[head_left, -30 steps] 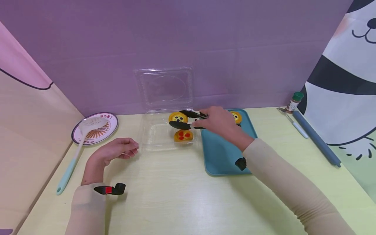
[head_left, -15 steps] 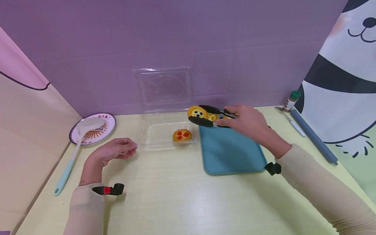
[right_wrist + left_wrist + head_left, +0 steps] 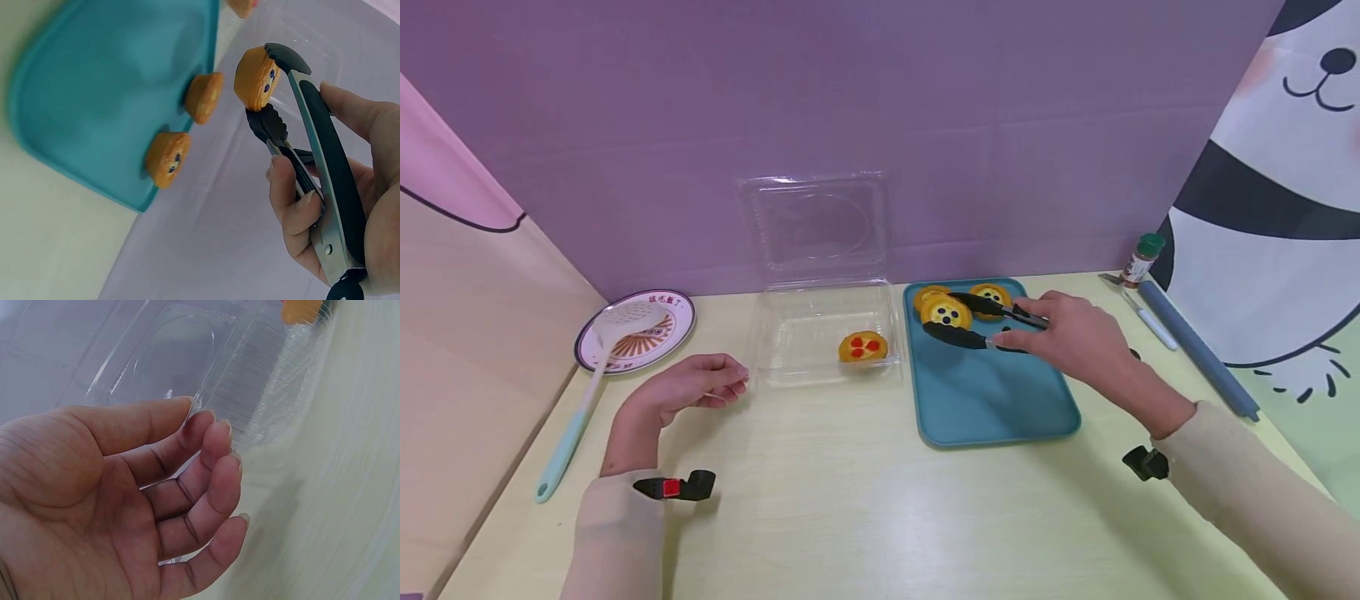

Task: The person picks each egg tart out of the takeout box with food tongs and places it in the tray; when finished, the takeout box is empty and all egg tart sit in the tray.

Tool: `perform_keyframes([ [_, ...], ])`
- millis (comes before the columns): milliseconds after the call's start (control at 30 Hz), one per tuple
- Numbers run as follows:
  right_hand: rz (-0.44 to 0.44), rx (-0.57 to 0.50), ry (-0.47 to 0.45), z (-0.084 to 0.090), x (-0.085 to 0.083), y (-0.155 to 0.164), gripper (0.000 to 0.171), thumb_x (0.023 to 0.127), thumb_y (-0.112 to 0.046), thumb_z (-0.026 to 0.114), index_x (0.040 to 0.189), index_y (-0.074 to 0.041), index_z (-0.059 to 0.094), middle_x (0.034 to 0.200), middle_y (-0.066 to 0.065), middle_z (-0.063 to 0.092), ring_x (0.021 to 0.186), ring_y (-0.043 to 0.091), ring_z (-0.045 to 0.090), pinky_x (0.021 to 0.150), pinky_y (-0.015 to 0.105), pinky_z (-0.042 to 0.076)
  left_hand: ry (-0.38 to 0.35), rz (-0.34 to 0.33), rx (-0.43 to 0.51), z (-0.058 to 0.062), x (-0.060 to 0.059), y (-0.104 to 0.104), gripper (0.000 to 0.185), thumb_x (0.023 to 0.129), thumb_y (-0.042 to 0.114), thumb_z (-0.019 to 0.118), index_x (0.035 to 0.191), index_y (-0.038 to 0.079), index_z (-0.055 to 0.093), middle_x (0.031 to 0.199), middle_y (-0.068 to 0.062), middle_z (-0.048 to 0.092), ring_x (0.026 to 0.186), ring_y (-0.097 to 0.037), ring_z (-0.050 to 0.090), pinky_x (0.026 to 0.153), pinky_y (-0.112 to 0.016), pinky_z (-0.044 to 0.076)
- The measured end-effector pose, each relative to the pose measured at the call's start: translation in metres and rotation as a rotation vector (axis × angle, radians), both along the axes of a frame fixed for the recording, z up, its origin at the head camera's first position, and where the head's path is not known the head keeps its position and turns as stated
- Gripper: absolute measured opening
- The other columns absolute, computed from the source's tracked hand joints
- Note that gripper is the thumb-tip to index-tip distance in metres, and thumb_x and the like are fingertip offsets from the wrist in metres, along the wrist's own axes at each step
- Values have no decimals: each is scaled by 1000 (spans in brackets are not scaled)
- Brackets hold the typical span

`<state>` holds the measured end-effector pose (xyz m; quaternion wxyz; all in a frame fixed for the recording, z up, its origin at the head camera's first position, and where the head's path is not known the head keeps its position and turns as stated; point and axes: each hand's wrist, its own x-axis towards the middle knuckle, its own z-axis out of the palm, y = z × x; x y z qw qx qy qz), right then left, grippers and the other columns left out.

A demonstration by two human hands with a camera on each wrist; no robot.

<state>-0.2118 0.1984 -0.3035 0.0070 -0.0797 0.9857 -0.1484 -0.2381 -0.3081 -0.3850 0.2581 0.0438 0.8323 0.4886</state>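
Observation:
My right hand (image 3: 1078,337) grips black-tipped tongs (image 3: 331,181). Their tips pinch a round tart with blueberry-like dots (image 3: 253,78), above the blue tray (image 3: 1000,408). Two more tarts lie at the tray's back: one behind the held tart (image 3: 927,296) and a dotted one to the right (image 3: 991,294). An open clear plastic container (image 3: 797,367) stands left of the tray, lid upright, with an oval pastry with red pieces (image 3: 862,346) inside. My left hand (image 3: 700,387) is at the container's left edge; thumb and index fingertips (image 3: 203,422) meet on its rim, the other fingers loosely bent.
On the left lies a white patterned plate (image 3: 681,333) with a skimmer (image 3: 576,433) across it. A green-capped spice jar (image 3: 1141,260), a white-handled knife (image 3: 1153,327) and a blue-grey rod (image 3: 1198,350) are at the right. A purple backdrop (image 3: 1000,125) rises behind.
My right hand has moved rightward with the tongs, carrying the dotted tart out of the clear container and over the tray. My left hand has stayed at the container's edge.

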Motion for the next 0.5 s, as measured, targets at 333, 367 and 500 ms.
perform_keyframes([
  [333, 41, 40, 1, -20, 9, 7, 77, 84, -64, 69, 142, -14, 57, 129, 19, 63, 84, 28, 66, 53, 31, 43, -2, 0, -11, 1, 0, 1, 38, 103, 28, 56, 120, -6, 56, 101, -6, 65, 92, -20, 62, 86, -30, 54],
  [367, 46, 41, 0, -22, 9, 7, 77, 84, -64, 69, 142, -14, 57, 129, 19, 63, 84, 28, 66, 53, 31, 44, -2, 0, -11, 1, 0, 1, 38, 103, 28, 55, 120, -7, 55, 101, -6, 65, 92, -20, 62, 86, -30, 54],
  [500, 55, 48, 3, -28, 10, 7, 76, 84, -63, 69, 141, -14, 58, 131, 20, 62, 86, 29, 68, 55, 33, 45, 1, -1, -5, 1, 0, 1, 37, 103, 27, 55, 119, -7, 56, 99, -4, 65, 91, -19, 62, 86, -31, 54],
])
